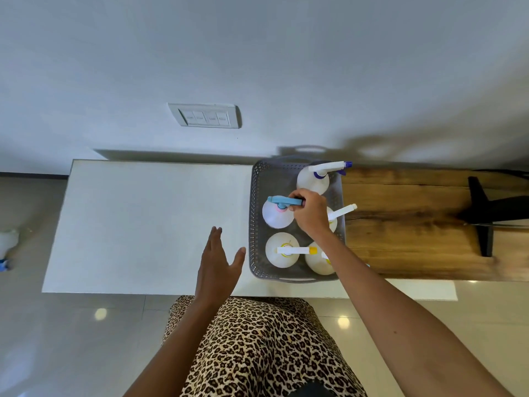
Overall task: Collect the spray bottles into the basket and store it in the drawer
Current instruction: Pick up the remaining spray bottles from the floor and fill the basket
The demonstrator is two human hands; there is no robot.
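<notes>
A grey perforated basket (254,224) stands on the white cabinet top (143,219), at its right end. Several white spray bottles stand upright inside. My right hand (310,214) grips the blue trigger head of one bottle (276,214) at the basket's left side. A bottle with a purple nozzle (313,180) is at the back. A yellow-tipped bottle (282,250) is at the front, and two more are partly hidden under my right arm. My left hand (217,262) hovers flat, fingers straight, just left of the basket, holding nothing.
A wooden tabletop (415,224) adjoins the cabinet on the right, with a black stand (483,216) on it. A wall switch plate (204,116) is behind. A blurred white and blue object (7,245) lies on the floor at far left.
</notes>
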